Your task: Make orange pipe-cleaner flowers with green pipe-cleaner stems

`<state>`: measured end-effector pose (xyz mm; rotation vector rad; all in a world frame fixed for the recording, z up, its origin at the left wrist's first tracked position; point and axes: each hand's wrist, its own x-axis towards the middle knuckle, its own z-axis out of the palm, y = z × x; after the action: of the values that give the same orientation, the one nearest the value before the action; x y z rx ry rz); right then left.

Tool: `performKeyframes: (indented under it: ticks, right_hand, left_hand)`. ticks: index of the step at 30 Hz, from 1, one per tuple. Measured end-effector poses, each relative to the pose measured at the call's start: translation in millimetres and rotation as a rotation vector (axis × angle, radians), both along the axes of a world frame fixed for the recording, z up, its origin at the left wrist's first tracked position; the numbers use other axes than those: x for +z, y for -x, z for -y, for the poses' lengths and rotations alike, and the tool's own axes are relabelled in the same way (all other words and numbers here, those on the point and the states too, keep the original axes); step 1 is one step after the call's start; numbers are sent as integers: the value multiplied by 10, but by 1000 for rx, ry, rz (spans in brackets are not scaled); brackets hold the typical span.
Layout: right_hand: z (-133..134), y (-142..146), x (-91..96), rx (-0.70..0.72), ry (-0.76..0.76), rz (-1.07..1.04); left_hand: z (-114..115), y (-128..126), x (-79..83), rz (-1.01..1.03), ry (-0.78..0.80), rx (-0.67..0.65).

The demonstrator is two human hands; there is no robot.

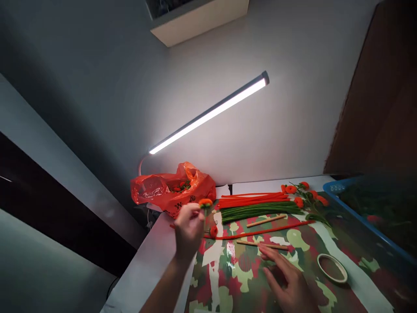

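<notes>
My left hand [190,224] is closed in a pinch on a small orange-red flower [205,203] with a green base, lifted above the table. My right hand [286,278] is low over the patterned mat, its thumb and fingers apart with nothing held. Its fingertips are at a thin wooden stick [260,244]; whether they touch it I cannot tell. Beside my left wrist lies another red flower [213,231]. A long red pipe cleaner [260,234] runs across the mat, and a second wooden stick [266,221] lies beyond it.
Red pipe cleaners [254,200] and green pipe cleaners [257,211] lie in bundles at the back. Finished-looking flowers [304,195] rest right of them. A red plastic bag [195,187] stands back left, a tape roll [332,268] and blue bin [368,221] right. A lit lamp [210,114] hangs above.
</notes>
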<state>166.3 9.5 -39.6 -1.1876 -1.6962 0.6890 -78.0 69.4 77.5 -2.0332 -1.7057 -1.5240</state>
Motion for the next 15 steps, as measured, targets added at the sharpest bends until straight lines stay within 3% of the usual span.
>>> performKeyframes:
  ticks: [1, 2, 4, 6, 8, 11, 15]
  right_hand:
    - [-11, -14, -2, 4, -14, -10]
    - [-19, -20, -7, 18, -20, -22]
    - [-23, -8, -34, 39, -28, -63]
    - [-14, 27, -79, -10, -26, -138]
    - [-3, 62, -123, -33, 0, -185]
    - [6, 69, -135, 9, 12, -150]
    - [29, 30, -31, 122, -11, -55]
  left_hand:
    - [-117, 162, 187, -118, -96, 155]
    - [-230, 313, 355, -149, -141, 225]
    - [-413, 554, 596, -200, -152, 278]
    - [-498, 689, 688, -241, -145, 303]
    - [-470, 718, 645, -275, -152, 287]
    - [-278, 597, 437, -301, -187, 217]
    - [151, 247, 94, -279, -167, -59]
